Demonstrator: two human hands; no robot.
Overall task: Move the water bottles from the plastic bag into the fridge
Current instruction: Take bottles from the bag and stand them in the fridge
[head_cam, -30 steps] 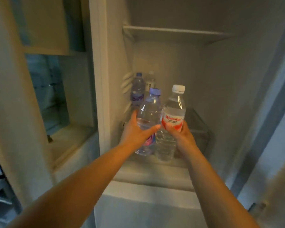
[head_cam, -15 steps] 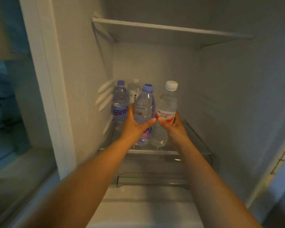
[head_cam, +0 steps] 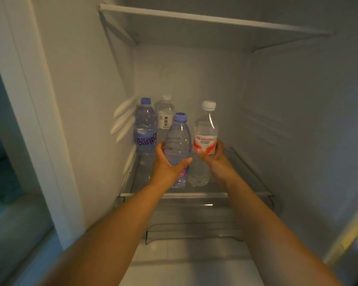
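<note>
Both my arms reach into the open fridge. My left hand (head_cam: 167, 164) grips a clear water bottle with a blue cap (head_cam: 178, 141) around its middle. My right hand (head_cam: 214, 156) grips a clear bottle with a white cap and a red and white label (head_cam: 205, 129). Both held bottles stand upright over the glass shelf (head_cam: 244, 172), side by side; I cannot tell if their bases touch it. Behind them at the back left stand a blue-capped bottle with a purple label (head_cam: 145, 129) and a white-capped bottle with a white label (head_cam: 165, 114). The plastic bag is out of view.
An upper glass shelf (head_cam: 215, 19) spans the fridge above the bottles. A clear drawer (head_cam: 194, 219) sits under the lower shelf. White rail ridges (head_cam: 122, 120) line the left inner wall. The fridge's left frame (head_cam: 29, 120) borders a dim space to the left.
Both hands have carried their bottles deeper into the fridge, from its front edge to over the glass shelf, close to the two standing bottles. The view has moved closer.
</note>
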